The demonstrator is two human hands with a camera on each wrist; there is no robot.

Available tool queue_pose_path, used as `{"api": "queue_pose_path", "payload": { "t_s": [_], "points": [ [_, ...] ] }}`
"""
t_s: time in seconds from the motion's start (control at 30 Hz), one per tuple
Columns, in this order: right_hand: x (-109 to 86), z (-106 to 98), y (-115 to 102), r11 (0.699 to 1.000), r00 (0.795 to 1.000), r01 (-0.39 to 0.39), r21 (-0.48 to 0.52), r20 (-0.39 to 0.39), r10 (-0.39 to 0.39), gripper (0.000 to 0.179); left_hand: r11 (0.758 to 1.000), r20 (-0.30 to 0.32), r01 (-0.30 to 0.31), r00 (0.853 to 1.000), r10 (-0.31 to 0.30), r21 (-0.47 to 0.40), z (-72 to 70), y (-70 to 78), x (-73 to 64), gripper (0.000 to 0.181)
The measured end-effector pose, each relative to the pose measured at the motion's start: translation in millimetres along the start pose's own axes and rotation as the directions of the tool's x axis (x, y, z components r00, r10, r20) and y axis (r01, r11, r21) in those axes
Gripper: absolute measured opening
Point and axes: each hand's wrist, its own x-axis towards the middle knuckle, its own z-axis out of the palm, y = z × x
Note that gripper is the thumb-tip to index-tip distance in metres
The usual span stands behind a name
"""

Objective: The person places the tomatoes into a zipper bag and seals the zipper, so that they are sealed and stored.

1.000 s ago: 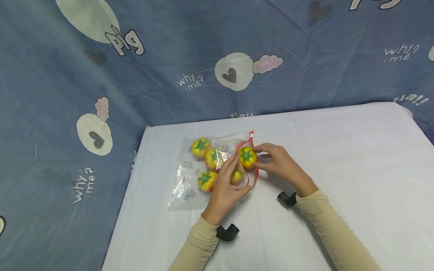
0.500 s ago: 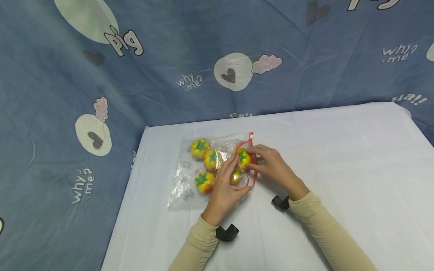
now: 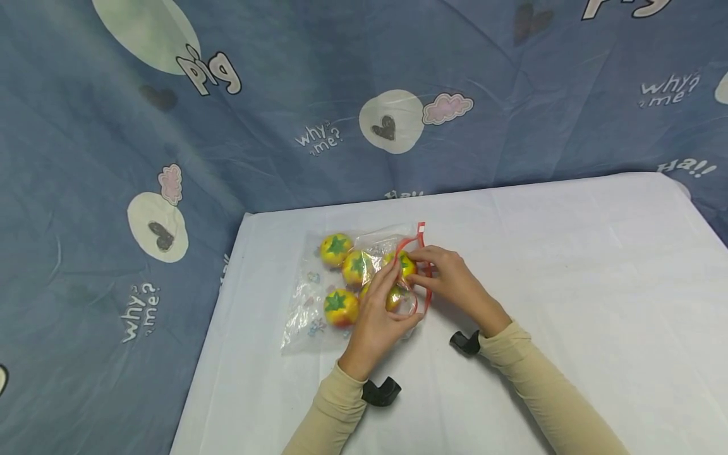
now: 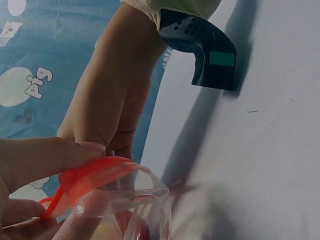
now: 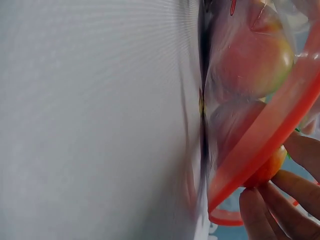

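Observation:
A clear plastic zip bag (image 3: 303,319) with a red-edged mouth (image 4: 107,175) lies flat on the white table. Several round yellow-red tomatoes (image 3: 335,249) with green star-shaped tops show through it. My left hand (image 3: 376,309) lies across the bag's right part and holds the red edge of the mouth with thumb and fingers, covering part of a tomato below. At the mouth, my right hand (image 3: 449,272) pinches another tomato (image 3: 407,266) between thumb and fingertips. In the right wrist view, that tomato (image 5: 267,167) is partly behind the red rim, its lower side at my fingertips (image 5: 252,200).
A white cloth covers the table (image 3: 569,265). A blue printed curtain (image 3: 273,76) hangs behind it and along its left side. Each wrist wears a black camera mount (image 3: 382,392).
My right hand has moved left, taking its tomato from the bag's mouth further inside. The lower-left tomato has shifted slightly left. My left hand has stayed in place on the red edge.

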Motion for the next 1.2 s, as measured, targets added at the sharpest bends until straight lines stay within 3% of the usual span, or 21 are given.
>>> {"api": "queue_pose_path", "payload": {
  "t_s": [0.77, 1.2],
  "points": [
    [9.6, 10.5, 0.4, 0.996, 0.999, 0.038, 0.083, -0.005, -0.038, 0.033, 0.999, -0.004, -0.029, 1.0, 0.028, -0.037, 1.8, 0.4, 0.0, 0.095],
    [3.1, 4.2, 4.8, 0.995, 1.0, 0.007, 0.102, -0.008, -0.007, 0.035, 0.998, 0.008, -0.006, 1.0, 0.006, -0.059, 1.5, 1.5, -1.0, 0.092]
  ]
}}
